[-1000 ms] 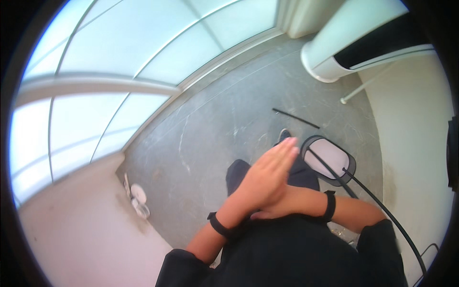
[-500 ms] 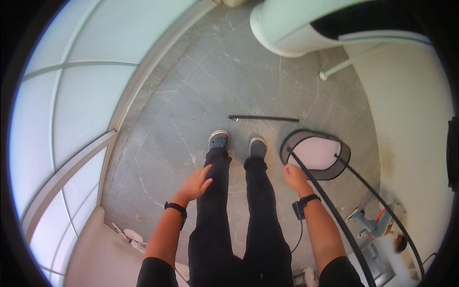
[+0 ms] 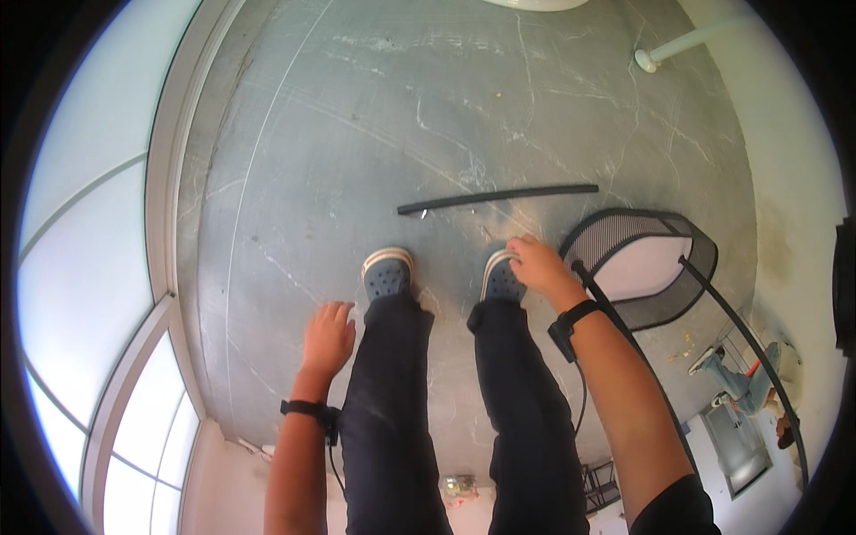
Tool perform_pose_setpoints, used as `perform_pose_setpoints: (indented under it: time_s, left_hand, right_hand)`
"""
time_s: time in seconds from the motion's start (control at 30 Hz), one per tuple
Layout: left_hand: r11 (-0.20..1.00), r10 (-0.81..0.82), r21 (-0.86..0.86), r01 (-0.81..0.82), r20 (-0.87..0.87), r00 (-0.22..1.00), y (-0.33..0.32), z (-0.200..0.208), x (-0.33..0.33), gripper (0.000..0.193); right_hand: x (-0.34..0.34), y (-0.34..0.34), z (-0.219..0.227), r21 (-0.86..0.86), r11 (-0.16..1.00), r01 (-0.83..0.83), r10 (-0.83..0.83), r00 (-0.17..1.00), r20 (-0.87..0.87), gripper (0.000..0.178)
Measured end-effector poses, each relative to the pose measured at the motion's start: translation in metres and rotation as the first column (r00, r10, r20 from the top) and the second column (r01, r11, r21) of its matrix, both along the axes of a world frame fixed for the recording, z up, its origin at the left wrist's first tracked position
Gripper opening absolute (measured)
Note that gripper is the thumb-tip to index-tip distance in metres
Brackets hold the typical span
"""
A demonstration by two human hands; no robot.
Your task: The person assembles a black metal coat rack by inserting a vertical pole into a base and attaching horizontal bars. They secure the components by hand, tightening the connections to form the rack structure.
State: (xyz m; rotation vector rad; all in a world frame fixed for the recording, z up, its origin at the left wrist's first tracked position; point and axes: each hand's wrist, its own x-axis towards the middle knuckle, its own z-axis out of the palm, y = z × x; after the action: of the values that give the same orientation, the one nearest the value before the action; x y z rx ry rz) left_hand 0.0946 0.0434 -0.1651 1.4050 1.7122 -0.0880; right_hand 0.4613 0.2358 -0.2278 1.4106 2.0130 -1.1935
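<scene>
On the grey floor ahead of my feet lies a black bar, with small metal bits showing along its near side. My right hand is stretched down over my right shoe, the fingers loosely bent and nothing seen in them; the bar is a short way beyond. Beside my left leg hangs my left hand, empty, fingers extended. To the right of my right hand stands a rounded frame of black mesh with a pale panel. Two long black poles run from it toward me, one partly behind my right forearm.
Frosted glass panels in a pale frame line the left side. A white pole foot stands at the far right, and a white rounded base at the top edge. Another person is in the lower right.
My right hand has moved forward and left, from beside the mesh frame to above my right shoe. My left hand has moved off my leg to the left. The view has shifted.
</scene>
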Motion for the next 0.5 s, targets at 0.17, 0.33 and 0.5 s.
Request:
perform_pose_setpoints:
  time_s: [0.17, 0.33, 0.5]
  left_hand:
    - [0.998, 0.060, 0.025, -0.059, -0.035, 0.998, 0.023, -0.048, 0.003, 0.033]
    - [0.987, 0.094, 0.134, -0.087, -0.047, 0.994, 0.064, -0.088, 0.015, 0.039]
    - [0.927, -0.110, 0.355, 0.122, -0.053, 0.992, 0.117, -0.123, 0.048, 0.045]
  right_hand:
    - [-0.031, 0.006, -0.065, 0.073, 0.974, -0.214, 0.213, 0.977, 0.026, 0.022]
    - [-0.027, 0.001, -0.096, 0.291, 0.894, -0.340, 0.379, 0.921, -0.089, 0.016]
    - [-0.040, 0.010, -0.080, 0.484, 0.834, -0.265, 0.394, 0.901, -0.185, 0.018]
